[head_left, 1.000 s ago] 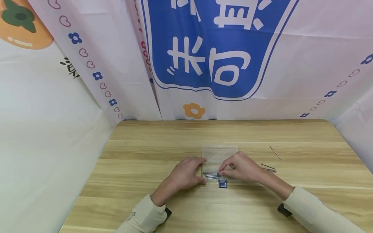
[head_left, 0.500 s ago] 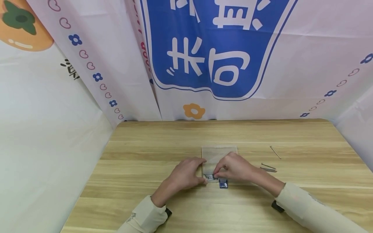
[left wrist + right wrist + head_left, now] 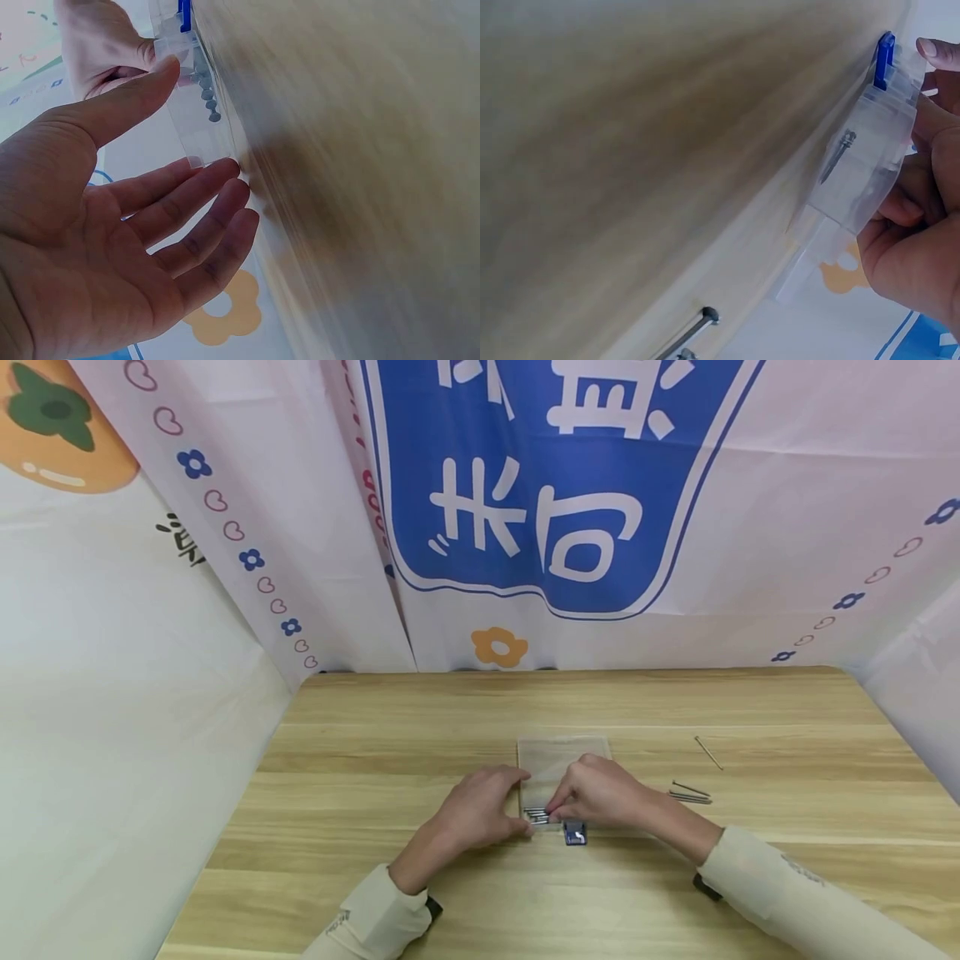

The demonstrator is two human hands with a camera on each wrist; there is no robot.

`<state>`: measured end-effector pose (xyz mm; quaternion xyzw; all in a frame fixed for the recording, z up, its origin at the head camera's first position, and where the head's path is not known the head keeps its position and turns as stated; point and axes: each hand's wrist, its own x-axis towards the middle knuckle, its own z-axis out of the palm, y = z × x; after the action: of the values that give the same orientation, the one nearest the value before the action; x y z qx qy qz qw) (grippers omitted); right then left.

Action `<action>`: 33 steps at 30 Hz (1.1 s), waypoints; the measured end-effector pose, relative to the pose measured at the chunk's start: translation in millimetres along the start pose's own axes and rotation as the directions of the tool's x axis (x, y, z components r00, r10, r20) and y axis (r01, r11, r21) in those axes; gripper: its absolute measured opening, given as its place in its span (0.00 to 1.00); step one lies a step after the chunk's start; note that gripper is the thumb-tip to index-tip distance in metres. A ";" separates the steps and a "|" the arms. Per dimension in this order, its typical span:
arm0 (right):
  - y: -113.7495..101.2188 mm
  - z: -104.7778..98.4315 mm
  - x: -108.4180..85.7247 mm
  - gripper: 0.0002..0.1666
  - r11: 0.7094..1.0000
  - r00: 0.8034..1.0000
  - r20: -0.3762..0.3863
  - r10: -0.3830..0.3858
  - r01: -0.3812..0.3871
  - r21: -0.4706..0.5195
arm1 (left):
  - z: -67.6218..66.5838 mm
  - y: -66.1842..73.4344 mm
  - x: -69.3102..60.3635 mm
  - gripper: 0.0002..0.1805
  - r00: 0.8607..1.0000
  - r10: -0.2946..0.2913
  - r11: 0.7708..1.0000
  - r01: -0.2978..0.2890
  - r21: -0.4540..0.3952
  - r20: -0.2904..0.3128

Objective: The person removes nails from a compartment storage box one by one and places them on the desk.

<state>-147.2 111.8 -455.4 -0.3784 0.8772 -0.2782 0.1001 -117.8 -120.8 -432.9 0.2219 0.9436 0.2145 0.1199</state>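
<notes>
Left fingers: relaxed and spread in a loose curve; the left hand (image 3: 482, 804) touches the near left corner of the box with its thumb and the left side with its forefinger.
Right fingers: bent, with thumb and forefinger drawn together inside the box; the right hand (image 3: 606, 792) covers the right ends of the nails there, so whether it grips one cannot be told.
Clear box: a see-through plastic box (image 3: 870, 172) sits near the middle of the table (image 3: 375, 735), between the two hands, and a flat clear panel (image 3: 546, 768) reaches away from the person.
Blue latch: a blue clasp (image 3: 575, 834) is at the box's near edge, just below the right hand.
Nails inside: several metal nails (image 3: 537, 815) lie side by side in the near part, running left to right, their round heads showing in the left wrist view.
Loose nails: to the right of the box, a small group of nails (image 3: 690, 792) lies near the right forearm; one single nail (image 3: 708, 752) rests at a slant farther back.
Sleeves: both are cream (image 3: 802, 885).
Backdrop: white cloth (image 3: 787, 527) carries a big blue panel (image 3: 495, 435) with white characters.
</notes>
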 end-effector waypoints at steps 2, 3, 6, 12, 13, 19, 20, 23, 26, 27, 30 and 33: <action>-0.4 0.6 1.0 0.03 1.000 1.000 -0.002 -0.003 0.003 -0.029 | 0.6 0.4 0.3 0.39 1.000 0.001 1.000 -0.001 0.003 -0.002; -0.9 0.6 1.2 0.03 0.999 1.000 -0.004 -0.007 0.007 -0.040 | 1.0 0.5 0.5 0.38 1.000 0.001 1.000 -0.001 0.003 -0.003; -3.1 0.4 2.6 0.03 0.999 1.000 -0.005 -0.008 0.008 -0.049 | 0.9 0.0 0.5 0.38 1.000 0.001 1.000 0.000 0.004 -0.005; -5.4 0.1 2.2 0.02 1.000 1.000 0.004 -0.004 0.004 -0.023 | 0.4 0.0 0.5 0.38 1.000 0.007 1.000 -0.007 0.008 -0.009; -5.4 0.1 2.1 0.02 1.000 1.000 0.005 -0.005 0.006 -0.021 | 0.4 0.0 0.4 0.38 1.000 0.008 1.000 -0.008 0.009 -0.010; -3.6 -0.1 1.3 0.03 1.000 1.000 0.019 -0.007 0.007 -0.015 | 0.0 0.6 -0.2 0.39 1.000 0.014 1.000 -0.014 0.003 -0.011; -3.1 0.1 1.3 0.03 1.000 1.000 0.024 -0.005 0.005 -0.011 | 0.0 0.4 -0.2 0.39 1.000 0.014 1.000 -0.013 0.003 -0.011; -1.4 0.3 1.1 0.04 1.000 0.999 0.036 -0.006 0.006 0.003 | 0.0 0.1 -0.1 0.39 1.000 0.015 1.000 -0.014 0.002 -0.009; 0.7 0.5 0.6 0.03 1.000 0.999 0.044 -0.011 0.011 0.021 | 0.4 -0.4 -0.2 0.39 1.000 0.013 1.000 -0.013 0.003 -0.009; 1.4 0.5 0.4 0.04 1.000 0.999 0.046 -0.016 0.015 0.026 | 0.4 -0.5 -0.3 0.39 1.000 0.013 1.000 -0.013 0.002 -0.007; 2.9 -0.5 0.1 0.03 0.999 0.999 0.045 -0.026 0.024 0.042 | 0.8 -1.3 -0.1 0.39 1.000 0.012 1.000 -0.012 0.002 -0.006; 4.4 -1.4 0.5 0.04 0.998 0.999 0.043 -0.027 0.024 0.053 | 0.8 -2.1 0.6 0.39 1.000 0.017 1.000 -0.017 0.009 -0.005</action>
<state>-150.7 114.5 -456.7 -0.3927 0.8622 -0.2943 0.1255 -118.8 -121.9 -434.6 0.2297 0.9430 0.2118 0.1146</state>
